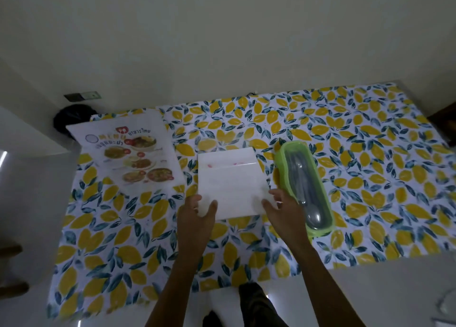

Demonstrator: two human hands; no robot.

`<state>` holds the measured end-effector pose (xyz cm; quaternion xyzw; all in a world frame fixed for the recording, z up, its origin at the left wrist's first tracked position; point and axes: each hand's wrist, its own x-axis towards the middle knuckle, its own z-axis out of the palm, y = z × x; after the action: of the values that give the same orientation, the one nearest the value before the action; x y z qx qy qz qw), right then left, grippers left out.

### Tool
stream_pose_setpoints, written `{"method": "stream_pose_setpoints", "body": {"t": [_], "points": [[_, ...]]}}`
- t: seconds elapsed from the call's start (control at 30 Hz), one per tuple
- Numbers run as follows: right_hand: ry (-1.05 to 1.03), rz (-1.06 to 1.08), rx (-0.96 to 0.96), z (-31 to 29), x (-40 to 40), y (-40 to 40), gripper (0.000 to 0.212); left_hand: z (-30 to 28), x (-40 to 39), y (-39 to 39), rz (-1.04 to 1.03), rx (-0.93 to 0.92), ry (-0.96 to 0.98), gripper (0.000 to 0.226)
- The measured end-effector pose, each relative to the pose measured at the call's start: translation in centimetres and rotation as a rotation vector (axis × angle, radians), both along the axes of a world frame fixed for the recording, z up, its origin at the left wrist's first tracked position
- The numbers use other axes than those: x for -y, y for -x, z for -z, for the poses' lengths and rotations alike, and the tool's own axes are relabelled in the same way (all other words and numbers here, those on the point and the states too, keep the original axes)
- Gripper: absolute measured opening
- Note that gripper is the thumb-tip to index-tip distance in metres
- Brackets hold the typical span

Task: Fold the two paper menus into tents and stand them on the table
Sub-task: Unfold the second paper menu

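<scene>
A white paper menu [232,183] lies folded over in the middle of the table, blank side up, its far flap doubled back with a pink strip showing. My left hand [196,215] holds its near left corner, thumb on top. At the near right corner, my right hand [283,208] grips the sheet the same way. A second menu [133,154] lies flat and unfolded at the left, printed side up with photos of dishes.
A lemon-print cloth [370,178] covers the table. A green cutlery box [304,186] with a clear lid lies just right of my right hand. The wall stands behind the table's far edge. A dark round object [71,119] sits at the far left corner.
</scene>
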<state>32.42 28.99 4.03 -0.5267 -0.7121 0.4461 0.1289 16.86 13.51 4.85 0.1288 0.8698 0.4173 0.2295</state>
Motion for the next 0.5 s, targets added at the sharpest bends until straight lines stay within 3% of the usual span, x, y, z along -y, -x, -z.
{"method": "stream_pose_setpoints", "body": {"t": [0.27, 0.5], "points": [[-0.048, 0.074, -0.140, -4.6, 5.5, -3.1, 0.037, -4.2, 3.9, -3.4, -0.036, -0.028, -0.174, 0.046], [-0.168, 0.112, -0.235, -8.6, 3.9, -2.9, 0.038, -8.1, 3.9, -1.9, -0.010, -0.133, -0.278, 0.035]]}}
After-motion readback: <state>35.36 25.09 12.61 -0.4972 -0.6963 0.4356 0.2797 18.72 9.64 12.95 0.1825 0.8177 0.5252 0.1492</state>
